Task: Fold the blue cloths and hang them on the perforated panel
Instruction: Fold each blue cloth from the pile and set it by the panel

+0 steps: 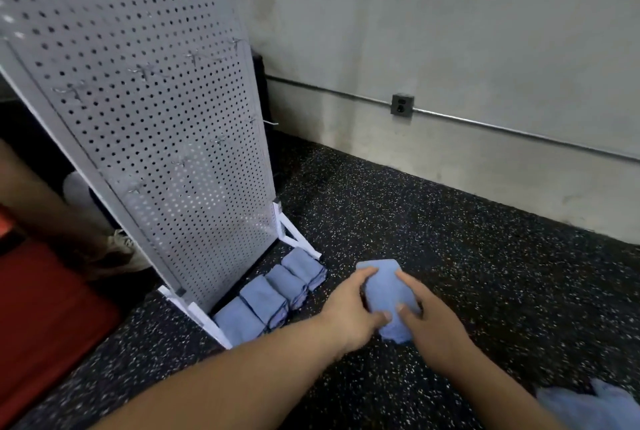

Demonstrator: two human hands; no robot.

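Person's upper limbs, 2 items, both bare.

Item 1: left forearm point(225, 374) enters at the bottom edge and reaches forward and to the right, with the wrist in line. The left hand point(349, 305) is back-up, its fingers curled round the left side of a folded blue cloth point(384, 291), thumb laid on top.

Item 2: right forearm point(512, 391) enters at the lower right and angles forward and to the left. The right hand point(433, 320) is back-up, its fingers curled along the cloth's right side, thumb on top (the 2 thumb tips lie just beside each other).

The hands face each other and grip the cloth between them.
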